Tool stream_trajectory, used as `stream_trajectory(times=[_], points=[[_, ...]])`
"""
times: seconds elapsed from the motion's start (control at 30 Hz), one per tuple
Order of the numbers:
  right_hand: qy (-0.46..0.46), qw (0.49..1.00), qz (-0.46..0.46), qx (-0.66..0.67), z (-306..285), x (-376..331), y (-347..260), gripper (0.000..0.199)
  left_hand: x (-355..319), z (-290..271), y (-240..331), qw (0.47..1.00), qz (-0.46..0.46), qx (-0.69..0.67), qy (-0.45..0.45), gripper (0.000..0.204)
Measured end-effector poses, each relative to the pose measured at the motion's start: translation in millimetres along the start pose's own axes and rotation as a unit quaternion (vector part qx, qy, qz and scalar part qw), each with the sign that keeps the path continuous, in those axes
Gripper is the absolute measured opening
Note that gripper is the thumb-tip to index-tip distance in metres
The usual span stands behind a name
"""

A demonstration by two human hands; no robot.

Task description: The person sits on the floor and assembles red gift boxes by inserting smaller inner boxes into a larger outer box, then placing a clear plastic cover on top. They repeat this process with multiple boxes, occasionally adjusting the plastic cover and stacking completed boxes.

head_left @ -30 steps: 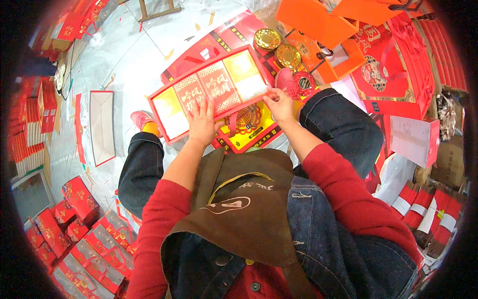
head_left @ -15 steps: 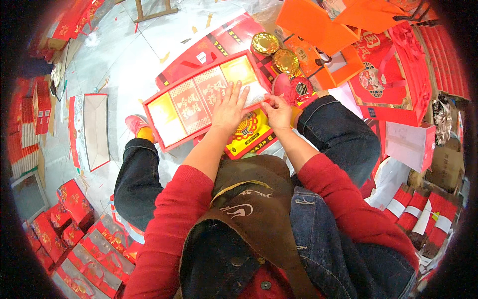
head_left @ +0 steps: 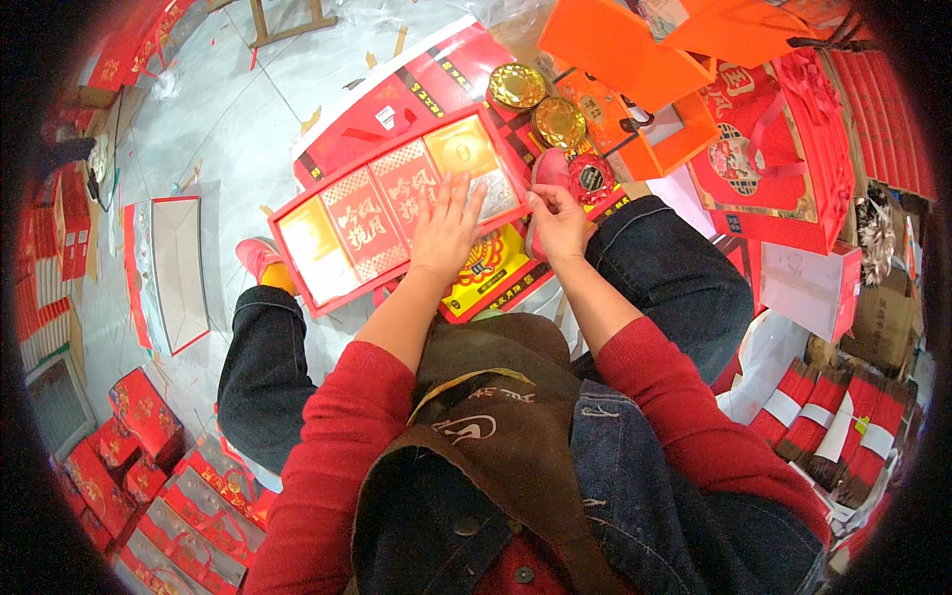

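A shallow red gift box (head_left: pixel 294 269) lies tilted across the yellow and black printed package (head_left: pixel 506 260) between my legs. Inside are two red patterned packets (head_left: pixel 358 224) side by side, with a shiny gold packet (head_left: pixel 462 149) at one end and another gold packet (head_left: pixel 315 238) at the other. My left hand (head_left: pixel 446 226) rests flat on the box's contents near its right end, fingers spread. At the near right corner, my right hand (head_left: pixel 561 220) pinches the box's edge between thumb and fingers. Whether a thin film is also in the pinch cannot be seen.
Two round gold tins (head_left: pixel 558 123) and a red round pack (head_left: pixel 592 177) stand beyond the box. Orange boxes (head_left: pixel 620 55) and a red gift bag (head_left: pixel 759 198) fill the far right. A grey-white open carton (head_left: pixel 177 273) sits left; several red boxes (head_left: pixel 146 410) are stacked lower left.
My left hand's fingers have spread wider on the contents. My right hand keeps its pinch at the corner. The glare on the packets has faded, and the whole view has shifted slightly.
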State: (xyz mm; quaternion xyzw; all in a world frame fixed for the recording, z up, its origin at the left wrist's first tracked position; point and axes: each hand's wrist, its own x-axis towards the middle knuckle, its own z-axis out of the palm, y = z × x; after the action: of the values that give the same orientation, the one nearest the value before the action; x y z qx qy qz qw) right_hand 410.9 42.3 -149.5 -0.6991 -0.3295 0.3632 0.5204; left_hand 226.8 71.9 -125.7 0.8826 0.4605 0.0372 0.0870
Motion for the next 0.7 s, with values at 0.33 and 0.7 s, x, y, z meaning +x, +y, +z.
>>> stream_trajectory(times=[0.33, 0.7], points=[[-0.015, 0.997, -0.001, -0.07, 1.5, 2.9, 14.4, 0.018, -0.4, -4.3, -0.2, 0.999, 0.0, -0.045, 0.0, 0.066], [-0.024, 0.911, -0.235, -0.339, 15.1, -12.8, -19.5, 0.025, -1.7, -8.8, -1.3, 0.998, 0.002, -0.065, -0.011, 0.064]])
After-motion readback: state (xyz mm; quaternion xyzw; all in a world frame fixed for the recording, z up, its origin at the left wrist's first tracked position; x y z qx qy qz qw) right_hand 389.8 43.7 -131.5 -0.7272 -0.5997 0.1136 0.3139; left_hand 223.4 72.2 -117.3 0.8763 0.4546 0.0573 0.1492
